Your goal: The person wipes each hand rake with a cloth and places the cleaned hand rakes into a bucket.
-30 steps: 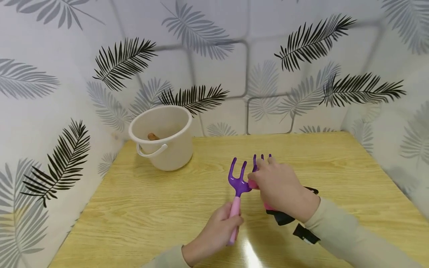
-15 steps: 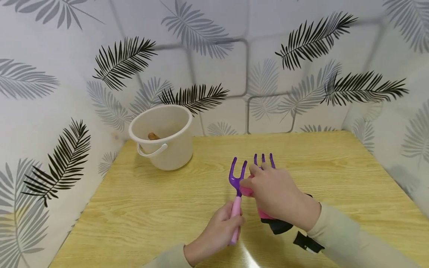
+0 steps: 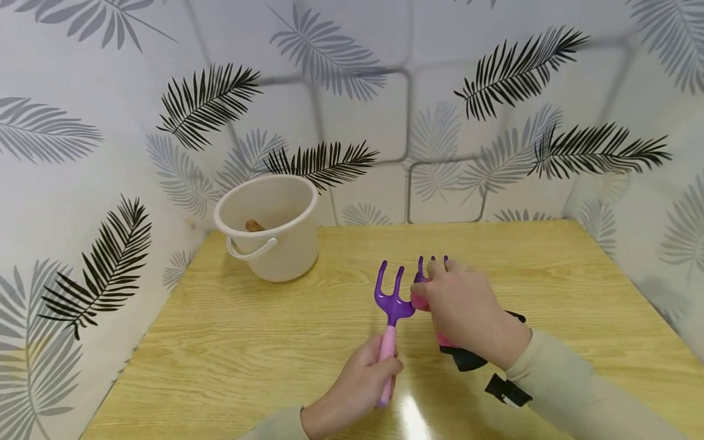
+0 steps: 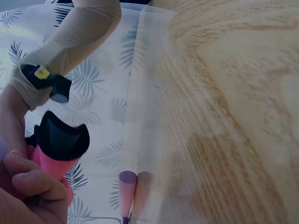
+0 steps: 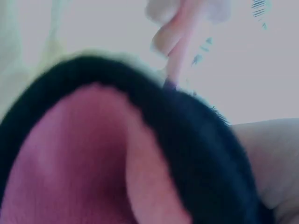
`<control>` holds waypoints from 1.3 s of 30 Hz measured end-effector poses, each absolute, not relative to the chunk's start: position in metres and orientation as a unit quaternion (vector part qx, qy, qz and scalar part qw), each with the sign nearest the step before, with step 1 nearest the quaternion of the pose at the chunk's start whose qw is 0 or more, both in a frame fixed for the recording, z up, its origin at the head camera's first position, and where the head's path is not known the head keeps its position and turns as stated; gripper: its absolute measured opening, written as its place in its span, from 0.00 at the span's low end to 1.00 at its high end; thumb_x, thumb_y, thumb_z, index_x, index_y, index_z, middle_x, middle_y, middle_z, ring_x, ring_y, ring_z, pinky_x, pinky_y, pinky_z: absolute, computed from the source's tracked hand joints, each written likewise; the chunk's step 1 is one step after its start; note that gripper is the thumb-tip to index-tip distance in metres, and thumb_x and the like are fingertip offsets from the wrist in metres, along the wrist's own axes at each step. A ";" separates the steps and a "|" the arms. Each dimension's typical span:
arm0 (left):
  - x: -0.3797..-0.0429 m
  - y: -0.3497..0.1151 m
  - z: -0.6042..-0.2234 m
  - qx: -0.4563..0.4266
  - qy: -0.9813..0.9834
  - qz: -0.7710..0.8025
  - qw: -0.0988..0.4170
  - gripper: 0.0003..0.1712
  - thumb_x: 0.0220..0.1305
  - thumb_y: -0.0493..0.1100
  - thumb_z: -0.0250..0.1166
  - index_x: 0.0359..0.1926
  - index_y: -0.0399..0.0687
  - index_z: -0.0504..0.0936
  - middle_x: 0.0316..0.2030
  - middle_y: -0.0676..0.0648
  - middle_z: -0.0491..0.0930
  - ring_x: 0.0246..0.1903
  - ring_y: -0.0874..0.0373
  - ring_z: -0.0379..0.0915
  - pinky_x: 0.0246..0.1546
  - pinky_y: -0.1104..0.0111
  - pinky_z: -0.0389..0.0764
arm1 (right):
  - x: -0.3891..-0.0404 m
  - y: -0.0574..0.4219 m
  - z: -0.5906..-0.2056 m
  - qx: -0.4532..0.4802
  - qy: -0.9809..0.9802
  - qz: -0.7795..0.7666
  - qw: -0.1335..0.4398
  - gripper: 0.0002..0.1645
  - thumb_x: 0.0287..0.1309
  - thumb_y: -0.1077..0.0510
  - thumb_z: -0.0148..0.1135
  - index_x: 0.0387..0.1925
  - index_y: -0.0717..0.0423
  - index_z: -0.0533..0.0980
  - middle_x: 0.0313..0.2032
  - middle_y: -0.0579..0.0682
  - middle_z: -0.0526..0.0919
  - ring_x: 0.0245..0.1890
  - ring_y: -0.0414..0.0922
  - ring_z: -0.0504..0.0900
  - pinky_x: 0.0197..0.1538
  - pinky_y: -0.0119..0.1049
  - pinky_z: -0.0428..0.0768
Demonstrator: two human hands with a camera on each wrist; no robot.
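My left hand (image 3: 365, 379) grips the pink handle of a small garden fork (image 3: 393, 307) with purple prongs, held up over the table. My right hand (image 3: 467, 305) holds a pink glove (image 4: 53, 163) with a black cuff. It pinches the glove cloth against the right side of the fork's head, hiding the third prong. In the right wrist view the glove's cuff (image 5: 187, 135) gapes wide, close to the camera. Behind the right hand, purple prongs of a second fork (image 3: 420, 267) show; its pink handle (image 4: 126, 193) lies on the table in the left wrist view.
A cream bucket (image 3: 283, 256) with a handle stands at the back left of the wooden table (image 3: 231, 342), with a brown rounded thing (image 3: 253, 225) inside. Leaf-patterned walls (image 3: 357, 49) enclose the back and sides. A black strap (image 3: 507, 391) is on the right sleeve.
My right hand with the glove slid left and toward me over the fork's head, then back right to its outer side. The left hand keeps its grip on the fork.
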State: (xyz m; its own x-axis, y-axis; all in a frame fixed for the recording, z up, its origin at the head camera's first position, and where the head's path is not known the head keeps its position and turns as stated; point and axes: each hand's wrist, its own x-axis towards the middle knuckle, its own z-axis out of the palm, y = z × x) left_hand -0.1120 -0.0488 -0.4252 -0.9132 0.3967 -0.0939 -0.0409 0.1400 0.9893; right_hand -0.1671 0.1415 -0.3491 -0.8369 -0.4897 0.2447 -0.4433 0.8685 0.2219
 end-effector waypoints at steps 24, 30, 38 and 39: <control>-0.107 -0.044 -0.432 0.149 0.741 0.631 0.176 0.08 0.64 0.38 0.56 0.42 0.39 0.72 0.17 0.52 0.71 0.14 0.64 0.66 0.13 0.76 0.67 | -0.166 0.121 -0.355 0.246 -0.945 -0.072 0.201 0.14 0.44 0.61 0.74 0.34 0.42 0.85 0.35 0.53 0.80 0.34 0.53 0.80 0.19 0.43 0.80; -0.109 -0.045 -0.431 0.137 0.746 0.628 0.173 0.08 0.65 0.39 0.57 0.43 0.39 0.71 0.17 0.52 0.70 0.14 0.63 0.66 0.13 0.75 0.67 | -0.155 0.117 -0.348 0.289 -0.944 -0.061 0.148 0.20 0.49 0.63 0.69 0.40 0.35 0.85 0.39 0.51 0.81 0.42 0.56 0.83 0.24 0.49 0.84; -0.108 -0.047 -0.430 0.159 0.761 0.599 0.190 0.07 0.67 0.39 0.56 0.41 0.40 0.69 0.14 0.52 0.69 0.12 0.62 0.65 0.13 0.74 0.64 | -0.159 0.111 -0.351 0.299 -0.929 -0.039 0.214 0.21 0.42 0.66 0.70 0.36 0.36 0.85 0.33 0.50 0.79 0.30 0.49 0.75 0.17 0.39 0.73; -0.107 -0.048 -0.431 0.162 0.761 0.598 0.194 0.06 0.67 0.38 0.56 0.40 0.41 0.69 0.14 0.53 0.69 0.12 0.62 0.65 0.14 0.74 0.64 | -0.160 0.110 -0.351 0.297 -0.929 -0.039 0.218 0.21 0.41 0.64 0.71 0.36 0.36 0.86 0.34 0.50 0.79 0.31 0.49 0.75 0.17 0.39 0.74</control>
State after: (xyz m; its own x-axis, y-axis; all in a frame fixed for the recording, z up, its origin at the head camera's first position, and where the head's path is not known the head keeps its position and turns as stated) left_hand -0.1073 -0.0476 -0.4306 -0.8723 0.4782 -0.1021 0.0140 0.2330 0.9724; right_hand -0.1600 0.1101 -0.3512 -0.7286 -0.5687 0.3817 -0.5348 0.8205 0.2018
